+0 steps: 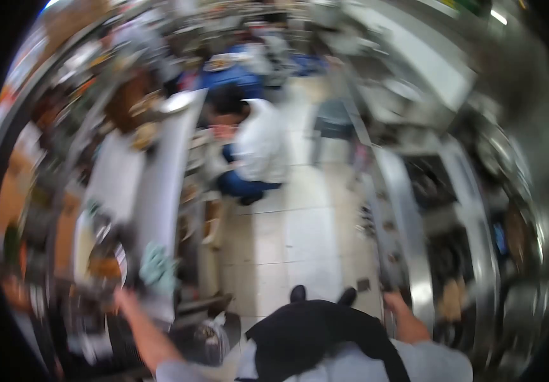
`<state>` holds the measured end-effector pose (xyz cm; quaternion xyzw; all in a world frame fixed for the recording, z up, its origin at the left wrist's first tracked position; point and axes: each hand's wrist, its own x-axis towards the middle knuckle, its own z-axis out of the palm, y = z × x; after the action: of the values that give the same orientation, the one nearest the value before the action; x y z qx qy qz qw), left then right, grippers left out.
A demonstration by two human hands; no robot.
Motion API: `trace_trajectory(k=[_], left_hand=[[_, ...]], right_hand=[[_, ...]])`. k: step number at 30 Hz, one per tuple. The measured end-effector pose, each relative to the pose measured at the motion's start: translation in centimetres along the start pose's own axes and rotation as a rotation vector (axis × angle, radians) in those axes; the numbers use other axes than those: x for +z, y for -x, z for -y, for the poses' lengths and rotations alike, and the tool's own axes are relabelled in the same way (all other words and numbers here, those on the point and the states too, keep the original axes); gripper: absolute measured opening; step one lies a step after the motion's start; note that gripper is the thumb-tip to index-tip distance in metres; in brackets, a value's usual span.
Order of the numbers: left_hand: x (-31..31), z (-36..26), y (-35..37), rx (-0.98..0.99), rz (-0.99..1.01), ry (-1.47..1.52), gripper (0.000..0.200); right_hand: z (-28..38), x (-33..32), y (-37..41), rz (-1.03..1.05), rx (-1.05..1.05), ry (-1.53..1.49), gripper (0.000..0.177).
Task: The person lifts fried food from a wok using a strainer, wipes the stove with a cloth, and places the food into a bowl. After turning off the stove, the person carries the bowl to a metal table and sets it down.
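Observation:
Motion blur smears the whole view. My left hand [122,300] reaches out to the left counter, beside a round metal-rimmed container with orange-brown contents [106,267]. I cannot make out its fingers or whether they touch that container. A crumpled light green cloth [157,264] lies on the counter just to the right of it. Low on the other side, my right hand [394,302] is at the front edge of the metal stove [422,290]. Its fingers are too blurred to show whether they grip anything.
A person in a white top [258,143] crouches ahead by the left counter's shelves. A dark stool [334,120] stands farther along the tiled aisle [297,235]. At lower left is a bin with a pale liner [223,337]. A white plate [177,102] sits on the counter.

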<state>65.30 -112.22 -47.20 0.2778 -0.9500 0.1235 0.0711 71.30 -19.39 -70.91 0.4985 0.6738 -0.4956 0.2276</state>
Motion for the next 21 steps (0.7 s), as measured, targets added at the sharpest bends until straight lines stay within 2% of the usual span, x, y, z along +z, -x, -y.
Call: trace_trajectory(k=[1, 2, 3, 4, 6, 9, 10, 12, 13, 15, 19, 21], left_hand=[[-0.3, -1.0, 0.8, -0.023, -0.144, 0.465, 0.034], [0.4, -2.3, 0.9, -0.070, -0.330, 0.289, 0.029], [3.9, -1.3, -2.1, -0.198, -0.323, 0.112, 0.022], [3.7, -7.8, -5.0, -0.109, -0.314, 0.173, 0.022], [4.4, -16.2, -8.6, 0.010, -0.268, 0.238, 0.023], [3.2, -21.3, -10.9, 0.106, -0.222, 0.235, 0.025], [2.2, -22.0, -11.1, 0.128, -0.207, 0.217, 0.025], [0.7, -22.6, -11.2, 0.158, -0.177, 0.180, 0.026], [0.2, -22.8, -11.0, 0.163, -0.163, 0.166, 0.027], [-1.1, -23.0, -10.9, 0.167, -0.138, 0.141, 0.028], [-2.7, -23.0, -10.1, 0.162, -0.082, 0.100, 0.031], [-3.2, -23.0, -9.5, 0.156, -0.051, 0.084, 0.032]], right_hand=[[-0.7, -0.7, 0.0, 0.031, 0.122, 0.128, 0.034], [-5.2, -0.5, -4.1, 0.009, 0.151, -0.011, 0.040], [-0.8, -1.5, 2.4, -0.061, 0.232, -0.053, 0.041], [0.6, -1.5, 4.3, -0.084, 0.279, -0.072, 0.047], [-0.8, -1.0, 2.5, -0.185, 0.373, -0.213, 0.051], [-1.7, -1.8, 1.2, -0.132, 0.435, -0.429, 0.055], [-1.6, -1.8, 1.1, -0.128, 0.455, -0.448, 0.055], [-0.9, -1.9, 1.5, -0.253, 0.446, -0.807, 0.053], [-1.1, -1.7, 0.8, -0.249, 0.455, -0.816, 0.053], [-0.6, -1.7, -0.4, -0.293, 0.444, -1.025, 0.051], [-0.4, -1.0, -1.1, -0.315, 0.382, -1.117, 0.047], [0.0, -0.8, -1.2, -0.236, 0.246, -1.059, 0.042]])
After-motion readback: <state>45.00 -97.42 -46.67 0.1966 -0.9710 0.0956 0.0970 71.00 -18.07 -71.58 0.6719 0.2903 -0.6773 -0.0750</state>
